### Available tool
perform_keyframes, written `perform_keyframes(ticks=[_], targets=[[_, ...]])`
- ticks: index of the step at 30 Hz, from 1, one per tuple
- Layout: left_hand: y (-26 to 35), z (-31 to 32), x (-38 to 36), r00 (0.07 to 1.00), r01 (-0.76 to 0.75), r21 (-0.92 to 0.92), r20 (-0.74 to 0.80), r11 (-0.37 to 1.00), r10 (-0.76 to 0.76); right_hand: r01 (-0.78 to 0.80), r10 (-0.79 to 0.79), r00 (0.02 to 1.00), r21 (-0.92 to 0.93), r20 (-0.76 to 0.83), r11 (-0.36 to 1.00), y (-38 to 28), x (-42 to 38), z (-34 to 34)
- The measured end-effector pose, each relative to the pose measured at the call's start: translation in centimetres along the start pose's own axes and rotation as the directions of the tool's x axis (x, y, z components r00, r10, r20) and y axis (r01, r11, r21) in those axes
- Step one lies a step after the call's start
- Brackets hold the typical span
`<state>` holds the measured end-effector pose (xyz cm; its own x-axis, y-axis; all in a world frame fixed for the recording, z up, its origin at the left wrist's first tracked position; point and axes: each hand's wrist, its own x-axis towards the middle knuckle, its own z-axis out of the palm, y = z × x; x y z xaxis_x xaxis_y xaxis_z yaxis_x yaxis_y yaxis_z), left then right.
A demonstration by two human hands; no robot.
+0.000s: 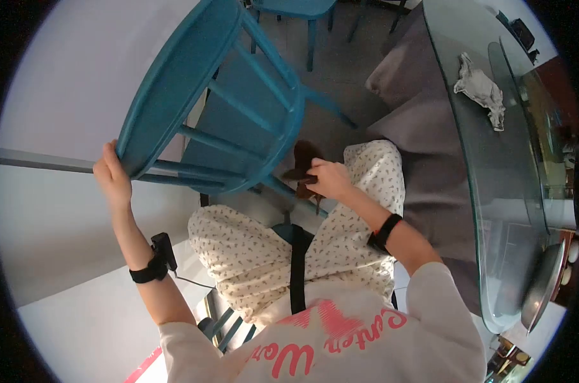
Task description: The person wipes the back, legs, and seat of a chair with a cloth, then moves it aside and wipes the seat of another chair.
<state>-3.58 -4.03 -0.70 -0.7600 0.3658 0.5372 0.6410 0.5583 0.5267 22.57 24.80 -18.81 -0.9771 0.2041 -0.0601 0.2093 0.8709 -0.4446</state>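
Seated with knees apart, we steady a blue chair [243,113] with our left hand [112,177], its fingers curled around the lower left end of the chair's curved top rail [181,80]. The chair stands directly in front of us, its spindled back turned our way; from this angle, we cannot tell whether all its legs rest on the floor [359,83]. Our right hand [327,179] pinches a dark brown cloth [307,153] between bunched fingers, just beside the rounded edge of the chair and close to a leg on our side. The cloth hangs in loose folds above and below the grip; whether it touches the wood, we cannot tell. Black straps circle both our wrists, the left one bearing a small dark device [163,251]. We wear pale patterned trousers [244,255] and a white shirt [366,357] with pink lettering. To our right, a glass-topped surface [503,191] carries a crumpled pale grey rag [481,90], well apart from our hands, while grey drapery [430,175] falls from its near side. A second blue chair [305,7] shows at the far edge, beyond the first, and a pale wall [79,96] rises to our left.
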Motion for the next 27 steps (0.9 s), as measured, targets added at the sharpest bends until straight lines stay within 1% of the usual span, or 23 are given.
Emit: perform_keyframes(ticks=[1, 2, 4, 6, 8, 10, 11, 12, 14, 15, 16, 18, 19, 20, 21, 22, 23, 24, 27], targets=[[-0.1, 0.1, -0.1, 0.999, -0.022, -0.001, -0.038, 1.0, 0.021, -0.105, 0.104, 0.995, 0.109, 0.01, 0.989, 0.5, -0.5, 0.0], [-0.2, 0.0, -0.4, 0.997, -0.039, 0.003, -0.069, 0.999, 0.039, -0.101, 0.1, 0.995, 0.111, 0.016, 0.989, 1.4, -0.5, -0.2], [0.7, -0.2, -0.7, 0.999, -0.02, 0.021, -0.051, 1.0, 0.021, -0.091, 0.168, 0.961, 0.322, -0.219, 0.942, 2.3, 0.7, -2.5], [1.4, -0.1, -0.8, 0.999, -0.01, 0.03, -0.038, 1.0, 0.011, -0.05, 0.241, 0.908, 0.483, -0.343, 0.874, 3.4, 3.0, -4.6], [1.6, -0.3, -1.2, 1.0, -0.02, 0.024, 0.009, 1.0, 0.02, -0.005, 0.296, 0.812, 0.501, -0.503, 0.866, 4.2, 6.1, -6.5], [2.1, -0.1, -1.5, 0.999, -0.013, 0.039, 0.03, 0.999, 0.012, -0.018, 0.367, 0.773, 0.56, -0.518, 0.828, 4.6, 9.7, -7.1], [2.1, 0.0, -1.5, 0.999, -0.011, 0.048, 0.047, 0.999, 0.008, -0.113, 0.393, 0.791, 0.519, -0.469, 0.848, 5.2, 11.4, -6.3], [2.0, -0.1, -1.5, 0.999, -0.011, 0.049, 0.045, 0.999, 0.009, -0.268, 0.446, 0.836, 0.472, -0.318, 0.84, 5.4, 12.8, -5.3], [1.9, -0.3, -1.4, 0.986, 0.046, 0.097, 0.154, 0.994, -0.061, -0.324, 0.469, 0.792, 0.383, -0.391, 0.865, 4.0, 13.7, -3.8], [1.9, -0.3, -1.2, 0.986, 0.045, 0.099, 0.157, 0.994, -0.061, -0.342, 0.483, 0.791, 0.382, -0.376, 0.859, 3.4, 13.7, -4.0], [1.9, -0.2, -1.0, 0.989, 0.031, 0.092, 0.141, 0.995, -0.044, -0.342, 0.482, 0.793, 0.382, -0.373, 0.858, 3.0, 13.4, -3.8], [2.0, 0.0, -1.0, 0.992, 0.028, 0.089, 0.121, 0.996, -0.039, -0.254, 0.426, 0.816, 0.421, -0.39, 0.871, 2.1, 12.6, -3.2], [2.0, 0.2, -0.9, 0.996, 0.02, 0.031, 0.09, 0.999, -0.023, -0.234, 0.44, 0.801, 0.465, -0.406, 0.854, 2.0, 12.0, -3.1], [2.0, 0.2, -0.7, 0.998, 0.005, -0.028, 0.058, 1.0, -0.003, -0.233, 0.439, 0.802, 0.464, -0.405, 0.854, 1.5, 11.4, -2.6], [2.0, 0.0, -0.8, 0.998, 0.006, -0.03, 0.056, 1.0, -0.005, -0.223, 0.464, 0.771, 0.498, -0.436, 0.838, 1.1, 10.7, -2.0], [2.0, -0.2, -0.9, 0.996, 0.036, 0.022, 0.086, 0.999, -0.037, -0.211, 0.489, 0.739, 0.529, -0.464, 0.822, 0.7, 9.8, -1.3], [2.0, -0.3, -1.0, 0.991, 0.064, 0.074, 0.113, 0.995, -0.072, -0.124, 0.438, 0.709, 0.513, -0.553, 0.849, 0.0, 8.9, -0.5], [1.9, -0.3, -1.1, 0.991, 0.07, 0.072, 0.109, 0.995, -0.078, -0.103, 0.45, 0.694, 0.542, -0.562, 0.834, -1.0, 8.0, -0.2], [2.0, -0.4, -1.4, 0.994, 0.05, 0.08, 0.091, 0.995, -0.058, -0.076, 0.44, 0.704, 0.557, -0.558, 0.827, -3.3, 5.7, 1.3]])
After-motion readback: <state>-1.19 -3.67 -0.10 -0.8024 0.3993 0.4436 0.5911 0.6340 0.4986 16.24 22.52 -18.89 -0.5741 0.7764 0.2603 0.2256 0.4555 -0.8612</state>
